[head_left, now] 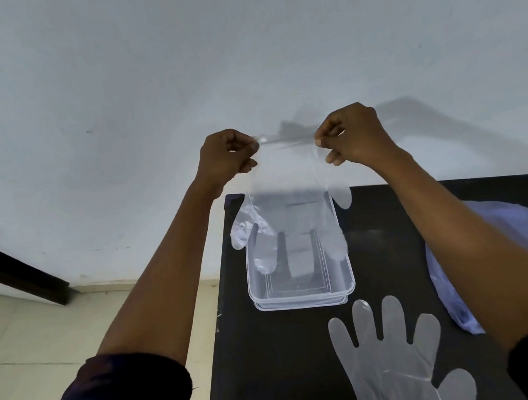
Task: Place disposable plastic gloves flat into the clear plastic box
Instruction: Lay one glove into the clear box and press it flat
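Note:
A clear plastic glove (290, 209) hangs fingers-down in the air, stretched by its cuff between both hands. My left hand (228, 154) pinches the cuff's left corner and my right hand (349, 133) pinches the right corner. The glove's fingertips dangle over the clear plastic box (302, 297), which stands on the black table (277, 366). A second clear glove (394, 357) lies flat on the table in front of the box, fingers pointing toward it.
A crumpled bluish plastic bag (452, 292) lies at the table's right side, partly behind my right forearm. The table's left edge runs beside a tiled floor (40, 346). A pale wall (236, 52) rises behind.

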